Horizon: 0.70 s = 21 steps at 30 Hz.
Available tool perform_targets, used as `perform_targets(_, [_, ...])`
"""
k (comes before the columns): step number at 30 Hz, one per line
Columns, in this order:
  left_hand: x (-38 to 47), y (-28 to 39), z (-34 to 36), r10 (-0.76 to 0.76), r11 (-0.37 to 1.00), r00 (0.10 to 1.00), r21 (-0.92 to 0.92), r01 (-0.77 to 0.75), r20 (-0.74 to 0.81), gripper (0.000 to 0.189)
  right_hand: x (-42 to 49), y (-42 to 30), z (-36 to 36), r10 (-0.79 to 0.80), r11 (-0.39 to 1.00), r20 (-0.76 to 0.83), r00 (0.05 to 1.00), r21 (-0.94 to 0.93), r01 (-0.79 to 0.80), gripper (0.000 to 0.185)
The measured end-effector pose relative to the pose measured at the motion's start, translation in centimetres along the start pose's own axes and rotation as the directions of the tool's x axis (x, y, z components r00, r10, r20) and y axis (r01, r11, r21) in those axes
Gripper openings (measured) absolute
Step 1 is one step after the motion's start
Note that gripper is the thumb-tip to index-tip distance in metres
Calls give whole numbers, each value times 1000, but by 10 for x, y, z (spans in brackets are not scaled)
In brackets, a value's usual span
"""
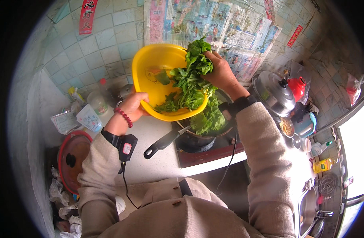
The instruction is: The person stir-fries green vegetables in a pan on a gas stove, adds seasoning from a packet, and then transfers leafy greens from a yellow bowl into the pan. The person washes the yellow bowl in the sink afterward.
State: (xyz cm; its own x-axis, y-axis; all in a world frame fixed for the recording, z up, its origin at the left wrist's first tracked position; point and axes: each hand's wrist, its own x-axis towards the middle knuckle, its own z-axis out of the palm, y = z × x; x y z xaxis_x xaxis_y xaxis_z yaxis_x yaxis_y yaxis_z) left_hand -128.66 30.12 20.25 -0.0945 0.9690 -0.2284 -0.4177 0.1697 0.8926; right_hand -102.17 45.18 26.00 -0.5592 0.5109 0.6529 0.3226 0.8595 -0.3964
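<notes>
My left hand (133, 107) grips the near left rim of a yellow plastic basin (146, 68), which is tilted above the stove. In my right hand (220, 71) is a bunch of leafy greens (197, 64), lifted at the basin's right side. More of the greens lie along the basin's lower right wall, with a loose leaf (162, 78) on its inner side. Below and to the right, a wok (197, 136) holds a heap of broad green leaves (210, 117). Its far part is hidden by the basin and my right arm. A black-handled utensil (164, 142) reaches out over the wok's left rim.
Right of the wok stands a lidded metal pot (274, 92), with a red kettle (297, 86) behind it. A small bowl of food pieces (286, 126) is nearby. Packets (89, 117) and a red-rimmed lid (71, 160) are at the left. A sink (308, 205) lies lower right.
</notes>
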Motion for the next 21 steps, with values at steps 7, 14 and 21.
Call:
perform_targets(7, [-9,7,-23,133,991,988,15,-133,-78,62,-31,52,13,147,987,79,986,-84,-141,68])
perform_targets(14, [-19,10,-42,145,989,978,48,-139,-153,61,-91,87,81,311,918,512,801,-380,-114,73])
perform_targets(21, [-21,6,-52,193,981,964,12,-194,-182,59,-81,60,112,614,757,630,475,-640,-131,81])
